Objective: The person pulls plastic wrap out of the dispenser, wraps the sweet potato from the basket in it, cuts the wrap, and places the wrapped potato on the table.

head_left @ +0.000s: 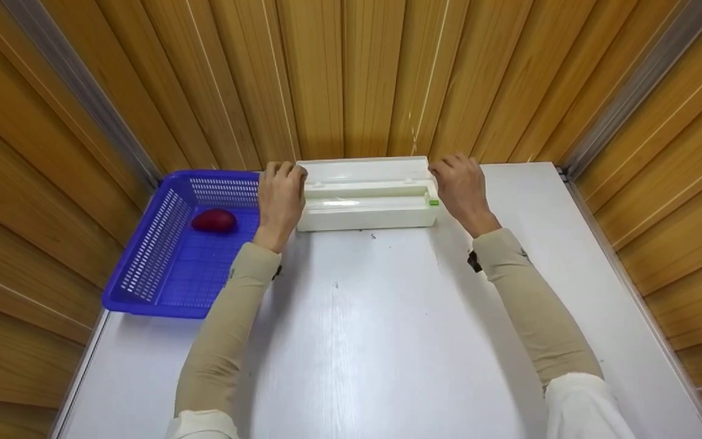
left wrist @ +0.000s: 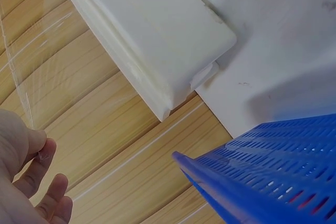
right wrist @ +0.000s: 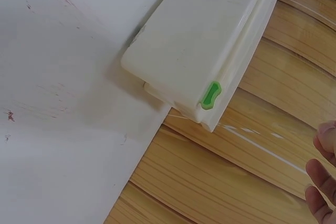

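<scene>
At opposite ends of a white dispenser [head_left: 366, 219], the left hand [head_left: 281, 198] and right hand [head_left: 464, 192] pinch clear film [left wrist: 44, 80], apparently to hold it taut.

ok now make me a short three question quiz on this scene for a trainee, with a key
1. What colour is the small tab on the white box?
2. True or false: the dark red object lies outside the blue basket.
3. Fill the gap: the left hand pinches some ____ ____.

Key:
1. Green.
2. False; it lies inside.
3. Clear film.
</scene>
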